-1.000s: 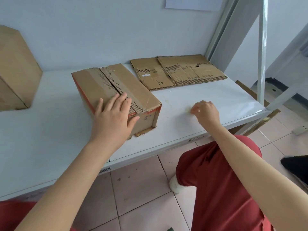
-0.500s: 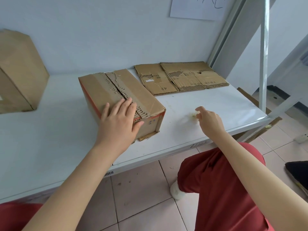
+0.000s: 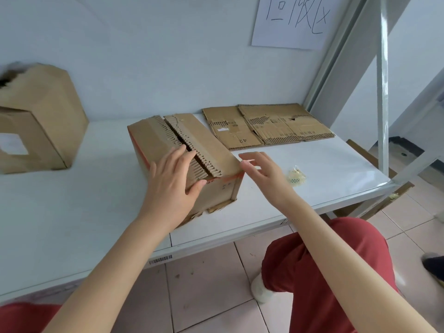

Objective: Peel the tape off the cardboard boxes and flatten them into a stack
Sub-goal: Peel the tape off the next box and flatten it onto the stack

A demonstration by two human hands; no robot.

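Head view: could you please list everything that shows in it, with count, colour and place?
Shelf: one, white, bearing the cardboard.
Closed box: one, brown, middle of the shelf, top seam torn.
Flattened boxes: two it seems, brown, overlapping at the back right.
Left box: one, brown, far left.
Tape wad: one, yellowish, right of the closed box.
Paper sign: one, white with handwriting, on the wall.
Post: one, white, at the right.
Trousers: red, bottom of the frame.
Left hand: flat on the closed box's top.
Right hand: open, in the air beside that box's right edge.
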